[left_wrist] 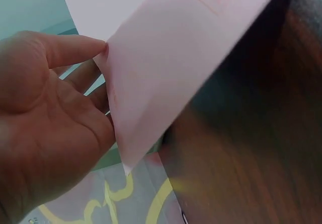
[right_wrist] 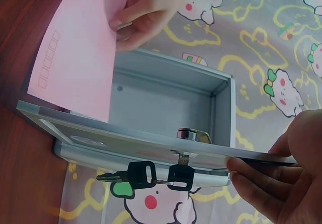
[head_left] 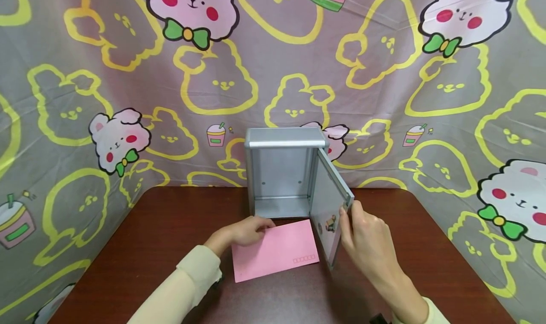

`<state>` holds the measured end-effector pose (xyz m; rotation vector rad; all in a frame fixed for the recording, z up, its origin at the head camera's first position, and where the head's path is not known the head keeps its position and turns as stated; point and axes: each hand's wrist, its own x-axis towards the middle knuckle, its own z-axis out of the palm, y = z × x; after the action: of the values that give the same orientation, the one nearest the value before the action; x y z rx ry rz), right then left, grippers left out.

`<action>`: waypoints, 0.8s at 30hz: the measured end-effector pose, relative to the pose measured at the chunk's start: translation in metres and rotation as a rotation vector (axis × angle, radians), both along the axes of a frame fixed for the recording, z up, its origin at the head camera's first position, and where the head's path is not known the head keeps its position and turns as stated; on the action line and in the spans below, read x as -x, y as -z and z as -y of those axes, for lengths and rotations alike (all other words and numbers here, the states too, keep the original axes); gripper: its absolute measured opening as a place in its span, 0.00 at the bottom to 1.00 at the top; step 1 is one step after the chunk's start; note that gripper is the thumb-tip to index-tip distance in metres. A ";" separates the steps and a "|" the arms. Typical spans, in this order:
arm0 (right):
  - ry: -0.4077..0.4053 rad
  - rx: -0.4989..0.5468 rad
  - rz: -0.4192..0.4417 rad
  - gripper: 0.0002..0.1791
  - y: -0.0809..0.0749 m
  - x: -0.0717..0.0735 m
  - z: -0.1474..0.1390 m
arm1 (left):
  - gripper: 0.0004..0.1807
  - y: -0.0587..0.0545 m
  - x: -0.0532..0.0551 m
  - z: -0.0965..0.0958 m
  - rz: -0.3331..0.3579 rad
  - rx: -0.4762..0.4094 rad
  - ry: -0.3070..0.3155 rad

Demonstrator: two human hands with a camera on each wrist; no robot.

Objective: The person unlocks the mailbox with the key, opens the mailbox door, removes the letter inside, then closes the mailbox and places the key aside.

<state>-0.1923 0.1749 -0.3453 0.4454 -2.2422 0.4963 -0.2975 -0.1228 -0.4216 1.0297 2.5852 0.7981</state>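
Note:
A pink envelope (head_left: 277, 250) with a row of small boxes is pinched at its edge between the thumb and fingers of my left hand (head_left: 247, 231). It is held in front of a grey metal box (head_left: 281, 138), whose inside faces me. My right hand (head_left: 370, 234) grips the free edge of the box's door (head_left: 330, 196), which stands swung out to the right. In the right wrist view a key (right_wrist: 181, 176) sits in the door's lock (right_wrist: 187, 134), and a second key (right_wrist: 136, 174) hangs from it on a ring.
The box stands at the back of a dark brown wooden table (head_left: 170, 234). Behind and beside the table hangs a grey cloth (head_left: 239, 87) printed with yellow outlines and cartoon animals.

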 end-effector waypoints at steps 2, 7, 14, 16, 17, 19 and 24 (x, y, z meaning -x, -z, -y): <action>0.000 -0.001 0.000 0.14 0.000 0.000 0.000 | 0.20 0.003 0.000 -0.002 -0.004 0.001 0.015; 0.004 -0.002 0.009 0.14 0.000 -0.001 0.000 | 0.20 0.008 -0.001 -0.008 -0.006 0.004 0.035; 0.001 -0.005 0.001 0.14 0.000 0.000 -0.001 | 0.18 0.018 -0.001 -0.016 -0.025 -0.029 0.023; 0.001 -0.005 -0.001 0.14 0.000 0.000 -0.001 | 0.17 0.020 -0.001 -0.018 -0.031 -0.031 0.014; 0.000 -0.004 -0.001 0.14 0.000 -0.001 -0.001 | 0.17 0.022 -0.001 -0.019 -0.034 -0.030 0.010; -0.001 -0.003 -0.004 0.14 0.000 0.000 -0.001 | 0.16 0.023 -0.001 -0.020 -0.043 -0.031 0.004; -0.003 -0.002 -0.008 0.14 0.000 0.000 -0.001 | 0.14 0.026 -0.001 -0.023 -0.066 -0.041 -0.003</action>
<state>-0.1921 0.1755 -0.3449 0.4511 -2.2353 0.4932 -0.2963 -0.0995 -0.4471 1.0821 2.6359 0.8353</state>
